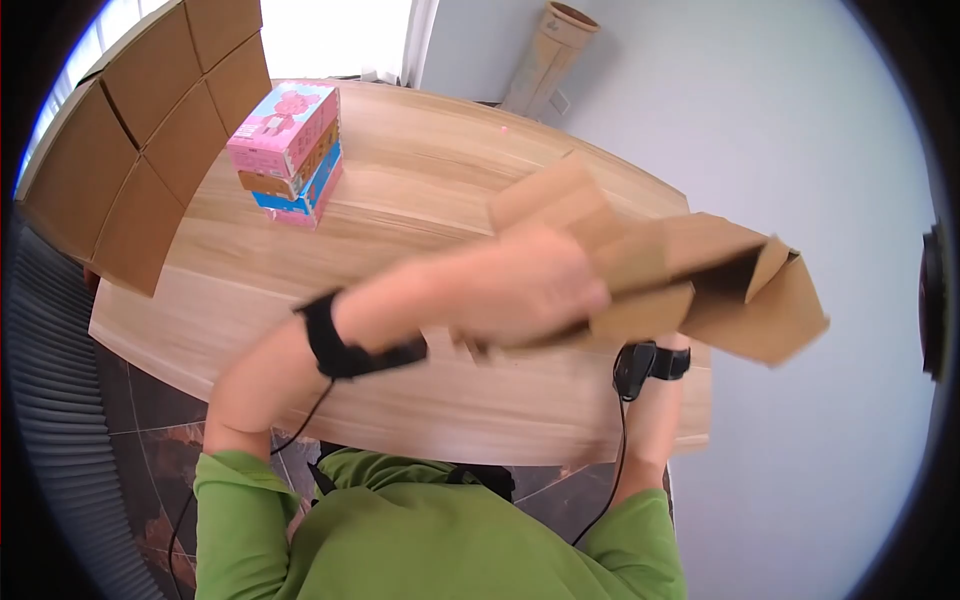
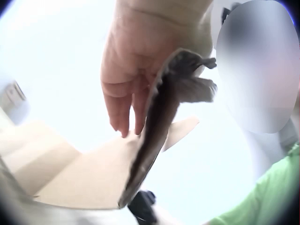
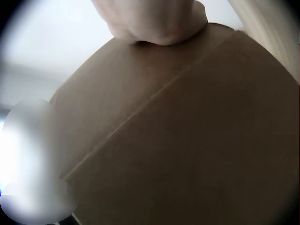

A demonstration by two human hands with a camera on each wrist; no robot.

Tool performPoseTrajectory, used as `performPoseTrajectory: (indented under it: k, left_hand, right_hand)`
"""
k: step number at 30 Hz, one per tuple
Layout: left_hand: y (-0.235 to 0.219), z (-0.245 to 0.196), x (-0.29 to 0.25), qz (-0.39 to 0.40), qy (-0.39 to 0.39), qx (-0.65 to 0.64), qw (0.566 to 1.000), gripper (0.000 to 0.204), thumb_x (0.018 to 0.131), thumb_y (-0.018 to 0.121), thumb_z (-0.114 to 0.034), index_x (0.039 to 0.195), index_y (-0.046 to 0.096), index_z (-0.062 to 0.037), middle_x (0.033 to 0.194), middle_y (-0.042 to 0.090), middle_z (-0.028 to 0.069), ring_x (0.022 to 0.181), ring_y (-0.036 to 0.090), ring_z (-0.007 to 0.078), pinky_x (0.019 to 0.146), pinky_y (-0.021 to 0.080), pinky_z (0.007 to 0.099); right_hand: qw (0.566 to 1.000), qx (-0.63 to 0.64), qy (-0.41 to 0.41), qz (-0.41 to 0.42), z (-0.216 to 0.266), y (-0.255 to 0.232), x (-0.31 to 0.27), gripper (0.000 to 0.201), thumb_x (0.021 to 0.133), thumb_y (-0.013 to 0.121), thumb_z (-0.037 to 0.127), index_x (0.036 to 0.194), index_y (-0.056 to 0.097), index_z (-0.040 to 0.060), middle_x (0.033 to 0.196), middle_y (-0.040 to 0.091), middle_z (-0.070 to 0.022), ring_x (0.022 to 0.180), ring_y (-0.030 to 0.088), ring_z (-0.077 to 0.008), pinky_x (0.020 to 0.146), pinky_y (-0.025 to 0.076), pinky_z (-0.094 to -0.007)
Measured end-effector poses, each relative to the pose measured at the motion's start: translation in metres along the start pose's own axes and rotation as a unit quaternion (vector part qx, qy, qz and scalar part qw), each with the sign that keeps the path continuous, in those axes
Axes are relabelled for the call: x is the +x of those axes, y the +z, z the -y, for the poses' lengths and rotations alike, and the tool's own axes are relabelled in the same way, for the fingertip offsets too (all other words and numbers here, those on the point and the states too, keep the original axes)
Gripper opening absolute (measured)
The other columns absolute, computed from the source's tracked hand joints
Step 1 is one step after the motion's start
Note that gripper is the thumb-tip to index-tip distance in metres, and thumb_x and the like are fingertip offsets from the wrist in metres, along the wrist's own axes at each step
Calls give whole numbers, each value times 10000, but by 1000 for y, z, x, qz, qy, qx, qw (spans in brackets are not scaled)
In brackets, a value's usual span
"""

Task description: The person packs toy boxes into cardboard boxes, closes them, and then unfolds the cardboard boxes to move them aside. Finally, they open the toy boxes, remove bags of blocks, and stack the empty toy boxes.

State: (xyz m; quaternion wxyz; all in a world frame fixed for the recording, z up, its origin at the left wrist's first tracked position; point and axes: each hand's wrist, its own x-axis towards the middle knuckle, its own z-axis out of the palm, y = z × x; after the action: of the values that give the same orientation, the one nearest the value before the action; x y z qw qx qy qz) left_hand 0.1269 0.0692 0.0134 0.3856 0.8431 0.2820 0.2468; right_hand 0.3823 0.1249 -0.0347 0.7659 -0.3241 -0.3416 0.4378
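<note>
A brown cardboard box (image 1: 650,270), partly folded with loose flaps, is held tilted over the table's right half. My left hand (image 1: 530,285), blurred in the head view, grips its near edge. In the left wrist view the left hand (image 2: 150,61) has its fingers behind a dark, ragged strip (image 2: 154,126) along the box; the thumb is hidden. Beneath the box my right hand is covered in the head view, with only its black wrist strap (image 1: 670,363) showing. In the right wrist view the right hand (image 3: 154,18) holds the edge of a creased cardboard panel (image 3: 178,131).
Several pink, brown and blue boxes (image 1: 290,150) stand stacked at the table's back left. A tall folded cardboard sheet (image 1: 150,130) stands along the left edge. The wooden table (image 1: 400,150) meets a pale wall (image 1: 760,120) on the right. A cardboard tube (image 1: 550,60) stands behind.
</note>
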Motion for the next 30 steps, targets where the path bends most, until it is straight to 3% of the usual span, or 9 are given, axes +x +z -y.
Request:
performPoseTrajectory:
  k: [2,3,8,12,18,21,24,27,30]
  left_hand:
    - [43,-17,6,71,104,-17,992,573,912,372,-327,1307,279,77,1120,477,351,1104,487,360,966,378,384]
    - [65,-23,3,21,162,-15,986,647,915,370,-393,1319,243,96,1321,260,351,1272,272,372,1055,230,420]
    - [21,-14,25,87,198,-144,966,776,884,401,-517,1363,179,51,1428,189,206,1320,198,326,1068,189,395]
    - [-16,20,53,-76,101,118,985,718,894,428,-475,1382,196,-3,1430,215,174,1315,231,276,1069,189,375]
    - [-39,46,57,-8,-45,-15,999,562,939,378,-377,1386,237,-67,1418,263,139,1309,252,250,1066,205,345]
    - [-27,46,60,-115,13,-44,992,563,913,437,-342,1388,251,-103,1416,283,115,1310,247,252,1069,195,348]
    - [-29,-7,54,-125,92,122,980,610,861,503,-308,1386,263,-108,1357,376,138,1225,386,260,1006,303,343]
    - [-30,-35,48,-18,20,154,988,670,804,557,-258,1384,261,-101,1220,506,157,1054,532,249,881,413,330]
    - [-32,-11,50,-156,81,306,936,570,839,532,-245,1336,333,-52,1040,592,122,847,597,206,743,474,303]
  right_hand:
    - [999,-9,28,27,-8,-4,-19,319,959,370,276,1040,487,-10,963,554,-76,801,522,-114,677,421,-228]
    - [998,-14,41,36,-11,-4,-26,317,958,372,275,1044,485,-9,964,553,-76,802,523,-114,677,422,-229]
    - [989,-19,128,77,-25,1,-42,311,953,385,270,1062,476,-7,971,553,-77,808,528,-118,679,429,-233]
    - [978,-10,183,103,-32,9,-47,309,948,395,266,1076,469,-5,976,553,-77,812,532,-121,681,435,-236]
    - [964,1,231,129,-38,15,-42,309,941,411,260,1097,458,-3,984,552,-77,819,539,-126,683,443,-241]
    - [960,7,243,141,-41,18,-36,312,938,418,257,1108,453,-1,988,552,-77,822,542,-128,684,447,-243]
    - [955,14,253,151,-48,23,-28,315,934,426,254,1119,448,0,992,551,-77,826,545,-131,685,451,-245]
    - [952,12,260,162,-49,24,-27,319,931,434,251,1130,442,1,996,551,-77,829,548,-133,686,455,-248]
    - [947,7,269,176,-41,20,-33,325,927,441,249,1140,437,3,1000,551,-77,833,552,-135,688,460,-250]
